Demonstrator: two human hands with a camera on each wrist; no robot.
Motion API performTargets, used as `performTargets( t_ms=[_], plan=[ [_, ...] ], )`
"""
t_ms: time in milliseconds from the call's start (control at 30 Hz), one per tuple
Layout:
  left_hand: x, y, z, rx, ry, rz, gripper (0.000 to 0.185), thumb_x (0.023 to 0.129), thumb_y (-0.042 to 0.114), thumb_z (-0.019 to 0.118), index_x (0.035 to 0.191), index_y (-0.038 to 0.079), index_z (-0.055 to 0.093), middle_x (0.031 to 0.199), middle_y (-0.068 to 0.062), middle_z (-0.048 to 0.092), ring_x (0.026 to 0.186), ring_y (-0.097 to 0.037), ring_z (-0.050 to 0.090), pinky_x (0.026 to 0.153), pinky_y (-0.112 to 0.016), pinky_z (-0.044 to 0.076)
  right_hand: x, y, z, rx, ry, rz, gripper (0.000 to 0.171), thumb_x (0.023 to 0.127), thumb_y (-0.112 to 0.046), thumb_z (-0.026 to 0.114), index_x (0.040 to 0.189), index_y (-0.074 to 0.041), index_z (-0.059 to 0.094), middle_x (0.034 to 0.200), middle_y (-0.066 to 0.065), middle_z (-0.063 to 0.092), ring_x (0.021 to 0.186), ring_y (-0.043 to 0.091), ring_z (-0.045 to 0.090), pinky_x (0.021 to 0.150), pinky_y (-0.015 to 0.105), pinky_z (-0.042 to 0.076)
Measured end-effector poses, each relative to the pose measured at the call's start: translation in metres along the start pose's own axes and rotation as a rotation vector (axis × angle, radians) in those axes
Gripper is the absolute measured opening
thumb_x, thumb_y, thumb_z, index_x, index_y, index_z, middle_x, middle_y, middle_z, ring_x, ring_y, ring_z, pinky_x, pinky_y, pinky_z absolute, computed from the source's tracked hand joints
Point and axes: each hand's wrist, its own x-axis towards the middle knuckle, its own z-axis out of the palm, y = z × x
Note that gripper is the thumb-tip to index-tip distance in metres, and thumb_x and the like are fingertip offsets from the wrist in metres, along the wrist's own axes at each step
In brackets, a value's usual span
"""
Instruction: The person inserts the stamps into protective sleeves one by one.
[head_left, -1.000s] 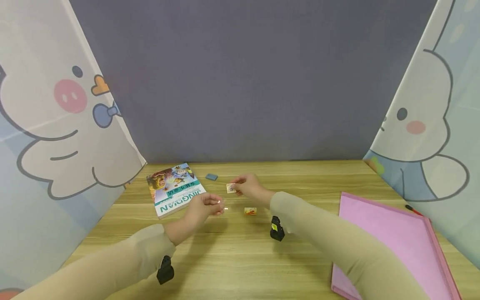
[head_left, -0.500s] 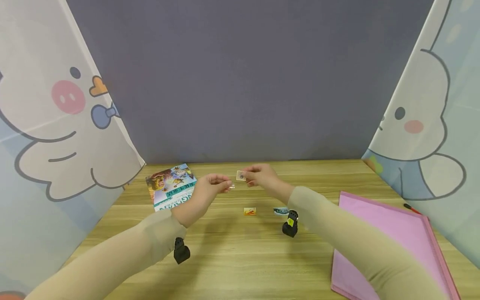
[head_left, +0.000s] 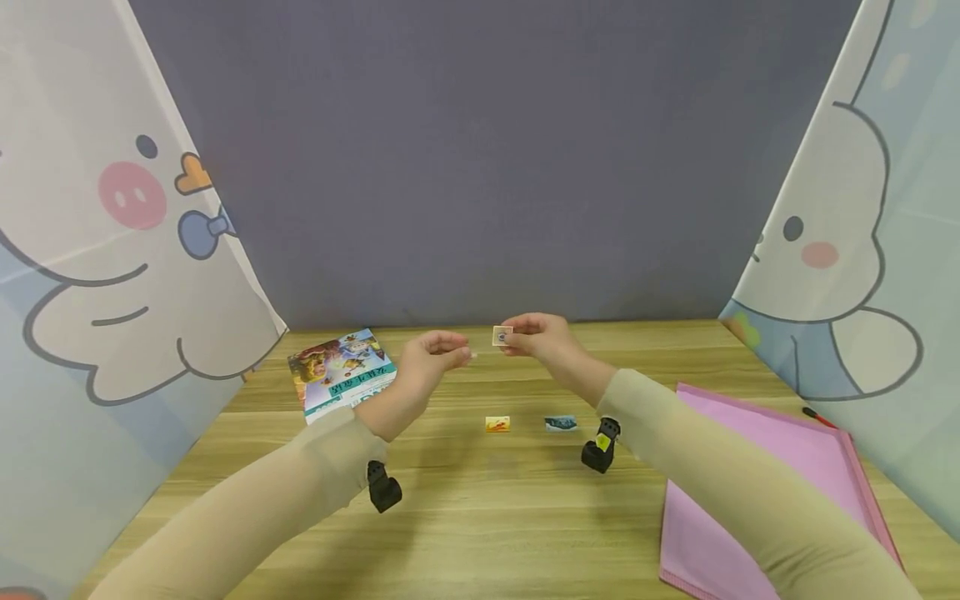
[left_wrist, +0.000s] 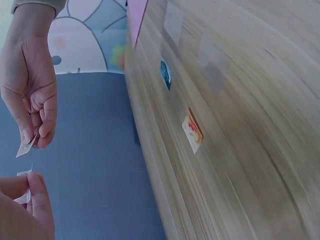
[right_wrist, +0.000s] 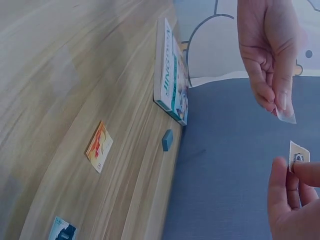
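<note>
My right hand [head_left: 513,338] is raised above the wooden table [head_left: 480,533] and pinches a small square sticker [head_left: 502,336] with a dark mark; the sticker [right_wrist: 298,157] also shows in the right wrist view. A little to its left, my left hand [head_left: 462,354] pinches a tiny clear scrap [right_wrist: 286,116], which appears in the left wrist view as a pale scrap [left_wrist: 22,197]. The two hands are close but apart. Below them on the table lie a small orange card [head_left: 497,424] and a small blue card [head_left: 561,423].
A colourful book [head_left: 341,372] lies at the back left, with a small blue eraser [right_wrist: 167,140] beside it. A pink folder [head_left: 772,492] fills the right side, a red pen [head_left: 813,414] behind it. Cartoon curtains flank the table, and a grey wall stands behind it.
Both hands have risen and moved away from me and to the right, keeping their small pieces. The blue card, hidden under the right arm before, now shows.
</note>
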Motion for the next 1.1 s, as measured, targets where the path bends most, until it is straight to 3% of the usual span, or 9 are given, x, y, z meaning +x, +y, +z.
performTargets(
  t_ms=[267, 533, 733, 833, 1000, 1100],
  plan=[
    [0.003, 0.002, 0.011, -0.084, 0.000, -0.002, 0.019, 0.089, 0.002, 0.068, 0.107, -0.005, 0.067, 0.098, -0.015, 0.071, 0.081, -0.015, 0.070, 0.079, -0.026, 0.059, -0.005, -0.001, -0.001, 0.003, 0.030, 0.015, 0.027, 0.093, -0.001, 0.062, 0.118, 0.008, 0.061, 0.106, 0.014, 0.067, 0.077, 0.010, 0.067, 0.081, 0.027, 0.059],
    [0.004, 0.002, 0.014, -0.136, -0.013, -0.017, 0.020, 0.090, 0.006, 0.068, 0.106, -0.007, 0.067, 0.088, -0.005, 0.070, 0.072, -0.008, 0.068, 0.080, -0.027, 0.059, -0.011, -0.003, 0.003, 0.010, 0.055, 0.016, 0.023, 0.093, -0.007, 0.064, 0.112, 0.006, 0.062, 0.096, 0.006, 0.068, 0.081, 0.013, 0.069, 0.081, 0.027, 0.059],
    [0.004, 0.001, 0.013, -0.136, -0.021, -0.011, 0.020, 0.091, 0.008, 0.068, 0.105, -0.006, 0.069, 0.091, -0.007, 0.072, 0.073, -0.009, 0.068, 0.079, -0.027, 0.059, -0.014, -0.003, 0.003, 0.006, 0.054, 0.034, 0.023, 0.093, -0.011, 0.065, 0.110, 0.005, 0.063, 0.104, 0.014, 0.069, 0.082, 0.013, 0.069, 0.078, 0.025, 0.058],
    [0.004, 0.000, 0.013, -0.140, -0.022, -0.014, 0.020, 0.091, 0.008, 0.068, 0.105, -0.006, 0.068, 0.091, -0.007, 0.072, 0.073, -0.009, 0.068, 0.085, -0.033, 0.058, -0.013, -0.001, 0.003, 0.004, 0.049, 0.035, 0.023, 0.094, -0.011, 0.065, 0.111, 0.005, 0.063, 0.108, 0.015, 0.068, 0.084, 0.014, 0.069, 0.082, 0.028, 0.058],
    [0.005, -0.001, 0.014, -0.148, -0.021, -0.016, 0.020, 0.092, 0.006, 0.066, 0.106, -0.007, 0.067, 0.089, -0.005, 0.072, 0.073, -0.008, 0.068, 0.093, -0.042, 0.055, -0.011, 0.000, 0.005, 0.008, 0.044, 0.039, 0.023, 0.094, -0.012, 0.064, 0.111, 0.003, 0.063, 0.099, 0.007, 0.069, 0.089, 0.018, 0.070, 0.095, 0.038, 0.054],
    [0.005, -0.002, 0.014, -0.153, -0.016, -0.017, 0.019, 0.092, 0.006, 0.066, 0.105, -0.007, 0.067, 0.092, -0.008, 0.072, 0.072, -0.008, 0.068, 0.090, -0.040, 0.057, -0.010, 0.000, 0.006, 0.017, 0.049, 0.046, 0.022, 0.094, -0.012, 0.064, 0.111, 0.002, 0.063, 0.098, 0.007, 0.069, 0.093, 0.021, 0.069, 0.098, 0.041, 0.052]
  ],
)
